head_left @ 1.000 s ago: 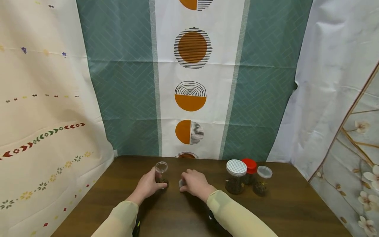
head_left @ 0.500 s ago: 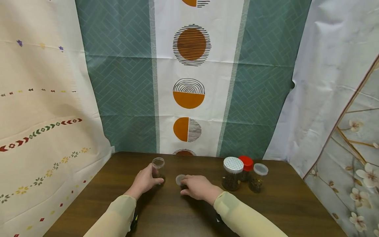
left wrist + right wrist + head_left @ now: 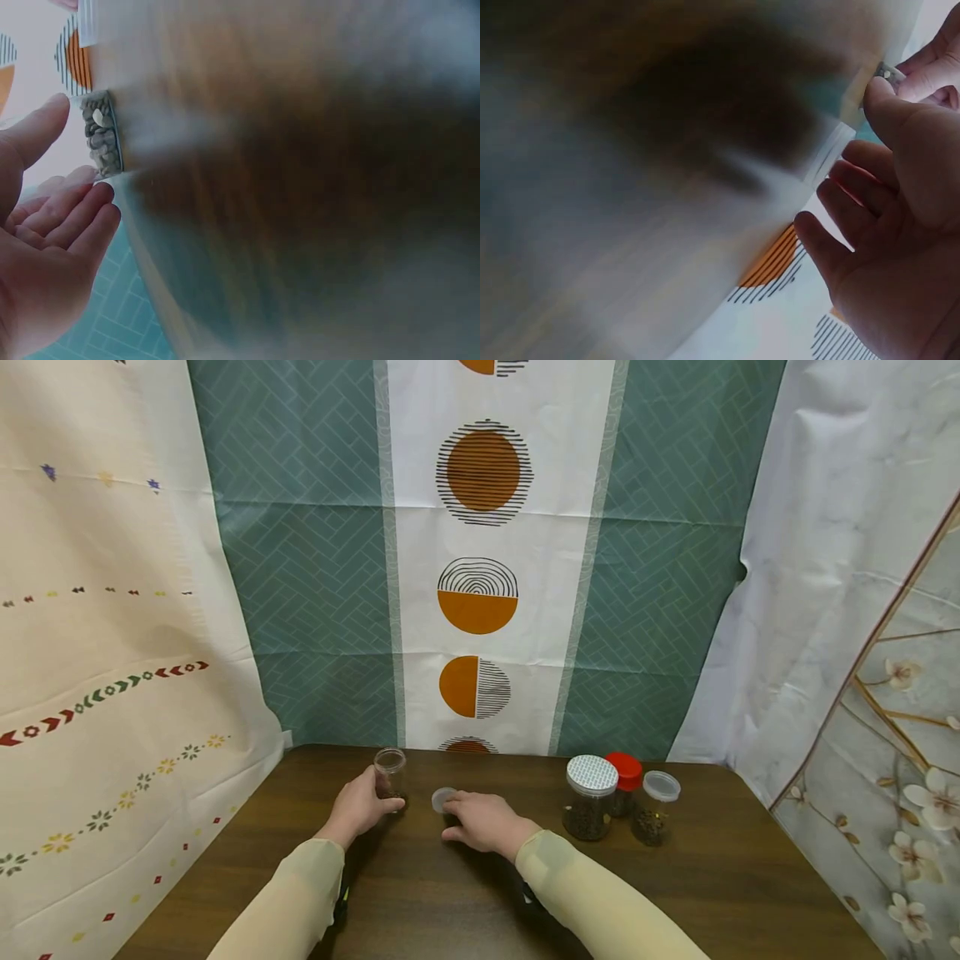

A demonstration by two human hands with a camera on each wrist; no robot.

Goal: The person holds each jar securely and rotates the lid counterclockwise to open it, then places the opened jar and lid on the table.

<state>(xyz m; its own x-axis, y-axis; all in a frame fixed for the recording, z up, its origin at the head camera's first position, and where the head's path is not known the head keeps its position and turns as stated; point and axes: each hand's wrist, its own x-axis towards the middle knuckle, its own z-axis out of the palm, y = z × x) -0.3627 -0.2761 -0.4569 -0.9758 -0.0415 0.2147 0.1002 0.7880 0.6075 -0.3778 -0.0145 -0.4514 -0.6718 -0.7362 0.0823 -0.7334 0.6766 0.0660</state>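
An uncapped clear jar (image 3: 390,768) stands on the brown table, with small dark pebble-like pieces in its bottom. My left hand (image 3: 360,804) holds it from the left, thumb on the near side. In the left wrist view the jar's pebble-like contents (image 3: 102,135) show between the thumb and the lower fingers. A clear round lid (image 3: 442,799) lies flat a little to the right of the jar. My right hand (image 3: 483,821) touches the lid's right edge. In the right wrist view the lid (image 3: 830,155) sits at the tips of mostly straight fingers (image 3: 859,187).
To the right stand a jar with a patterned white lid (image 3: 591,797), a red-lidded jar (image 3: 624,777) behind it and a smaller clear-lidded jar (image 3: 654,810), the first and last with dark contents. The wooden table (image 3: 442,910) ends at a hanging cloth (image 3: 322,710).
The right hand has laid the lid flat; earlier its fingers covered most of it. Over the last half second, jar and lid have slid slightly left and away, together with both hands.
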